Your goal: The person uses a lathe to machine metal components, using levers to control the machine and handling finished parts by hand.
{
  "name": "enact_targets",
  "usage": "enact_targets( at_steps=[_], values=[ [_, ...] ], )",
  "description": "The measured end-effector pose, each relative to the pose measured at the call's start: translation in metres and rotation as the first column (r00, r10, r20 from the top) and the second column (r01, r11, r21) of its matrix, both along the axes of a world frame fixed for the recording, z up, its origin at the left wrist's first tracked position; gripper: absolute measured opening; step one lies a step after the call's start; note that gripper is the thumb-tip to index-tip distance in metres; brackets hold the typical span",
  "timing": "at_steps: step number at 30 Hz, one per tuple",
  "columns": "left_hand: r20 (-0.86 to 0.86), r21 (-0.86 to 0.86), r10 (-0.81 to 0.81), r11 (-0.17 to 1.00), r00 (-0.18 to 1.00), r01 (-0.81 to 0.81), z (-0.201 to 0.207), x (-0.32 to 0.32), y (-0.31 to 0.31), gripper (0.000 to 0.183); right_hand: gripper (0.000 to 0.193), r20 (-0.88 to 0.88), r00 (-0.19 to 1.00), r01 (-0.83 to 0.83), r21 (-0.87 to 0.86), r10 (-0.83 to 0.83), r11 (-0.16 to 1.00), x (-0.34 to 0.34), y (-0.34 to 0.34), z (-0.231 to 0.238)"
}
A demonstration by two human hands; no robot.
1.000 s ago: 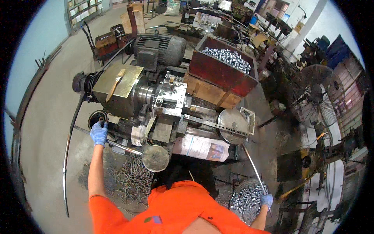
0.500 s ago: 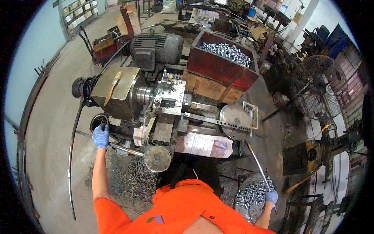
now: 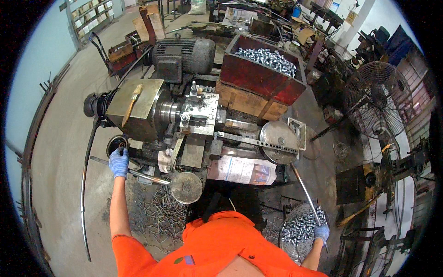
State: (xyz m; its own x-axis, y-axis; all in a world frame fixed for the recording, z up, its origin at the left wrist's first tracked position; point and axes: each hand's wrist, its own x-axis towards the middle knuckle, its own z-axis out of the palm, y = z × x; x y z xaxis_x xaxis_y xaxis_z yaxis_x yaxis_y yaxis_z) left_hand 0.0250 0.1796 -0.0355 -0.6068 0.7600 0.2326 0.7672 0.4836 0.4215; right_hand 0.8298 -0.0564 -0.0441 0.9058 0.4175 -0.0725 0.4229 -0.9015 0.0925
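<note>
A small lathe-like machine (image 3: 199, 113) stands in front of me, metal-box headstock (image 3: 145, 104) on its left. My left hand (image 3: 118, 164), in a blue glove, is at the near rim of a round black cup-shaped part (image 3: 115, 141) below the headstock. Its fingers are bent together there; what they pinch is hidden. At the lower right my right hand (image 3: 321, 233), also gloved, is closed around the lower end of a long steel lever (image 3: 303, 187). The lever slants up to a round metal plate (image 3: 278, 138). Under that hand sits a wire basket (image 3: 295, 251) of short shiny metal pieces (image 3: 300, 227).
A red bin (image 3: 258, 76) full of similar pieces rests on a wooden crate (image 3: 251, 100) behind the machine. A brush (image 3: 132, 105) lies on the headstock. Metal shavings (image 3: 159, 212) cover floor near my left arm. A caged fan (image 3: 379, 99) stands at right, a round stool-like disc (image 3: 186, 187) close in front.
The view has shifted very slightly. My left hand stays at the black round part and my right hand stays on the lever, with no clear movement of either.
</note>
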Motion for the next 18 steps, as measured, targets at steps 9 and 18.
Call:
enact_targets(
  at_steps=[9,18],
  values=[
    [-0.045,0.033,-0.008,0.999,0.999,0.01,-0.009,-0.006,0.002,0.028,0.037,-0.008,1.0,-0.014,-0.045,0.013,0.999,-0.011,0.0,0.007],
    [0.008,0.014,-0.021,1.0,1.0,0.021,0.004,0.002,0.001,0.032,0.035,0.025,1.0,-0.004,0.036,0.003,0.999,-0.029,0.0,0.016]
  ],
)
